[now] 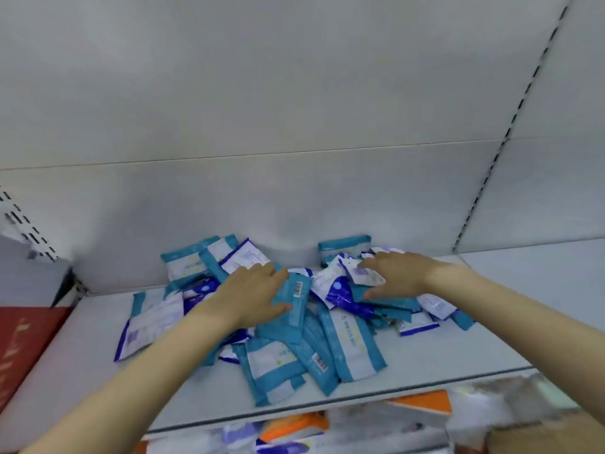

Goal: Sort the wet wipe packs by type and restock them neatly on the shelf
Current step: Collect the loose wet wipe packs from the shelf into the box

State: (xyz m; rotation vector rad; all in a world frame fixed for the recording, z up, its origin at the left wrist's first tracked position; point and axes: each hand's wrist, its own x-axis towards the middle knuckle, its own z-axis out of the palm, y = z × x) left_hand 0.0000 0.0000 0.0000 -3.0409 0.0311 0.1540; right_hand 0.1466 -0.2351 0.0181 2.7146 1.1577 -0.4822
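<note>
Teal and blue packs [343, 342] lay unsorted on shelf [82, 365].
Left grip [255, 296] held teal pack [292, 303]; right grip [401, 273] wide. Next: split types.

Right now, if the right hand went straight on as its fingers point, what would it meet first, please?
Likely the white-and-purple pack, then the teal pack in the left hand; depth unclear.

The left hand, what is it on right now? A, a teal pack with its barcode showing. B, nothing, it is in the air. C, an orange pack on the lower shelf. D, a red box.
A: the left hand holds a teal pack between fingers and thumb, barcode facing up, on top of the mixed pile on the shelf.
</note>
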